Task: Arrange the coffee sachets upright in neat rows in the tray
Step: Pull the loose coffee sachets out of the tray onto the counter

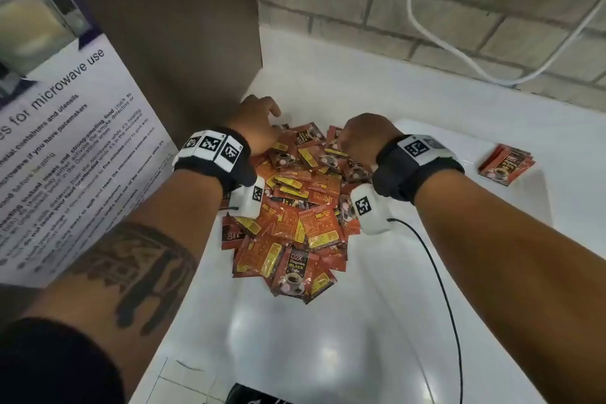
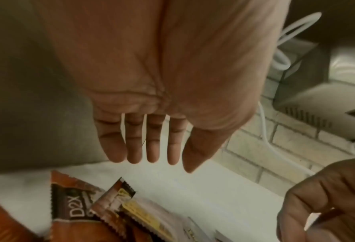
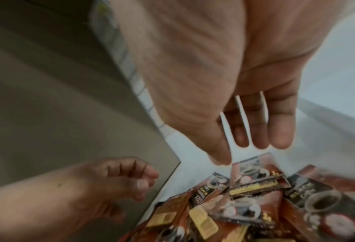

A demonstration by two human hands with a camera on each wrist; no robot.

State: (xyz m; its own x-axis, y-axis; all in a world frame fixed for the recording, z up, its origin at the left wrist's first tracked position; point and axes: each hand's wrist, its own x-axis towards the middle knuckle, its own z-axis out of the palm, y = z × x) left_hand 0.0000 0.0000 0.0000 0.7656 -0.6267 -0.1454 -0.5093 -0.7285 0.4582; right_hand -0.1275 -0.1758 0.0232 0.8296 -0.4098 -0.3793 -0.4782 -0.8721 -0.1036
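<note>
Reaching over the far edge of the heap, both hands hang above the coffee sachets (image 1: 288, 207), likely to scoop some together. The left hand (image 1: 259, 121) has loose fingers and holds nothing. The right hand (image 1: 364, 138) is loose and empty too. All sachets lie flat in a messy pile in the white tray (image 1: 328, 354). A small stack (image 1: 506, 163) waits on the surface (image 1: 574, 207) nearby.
</note>
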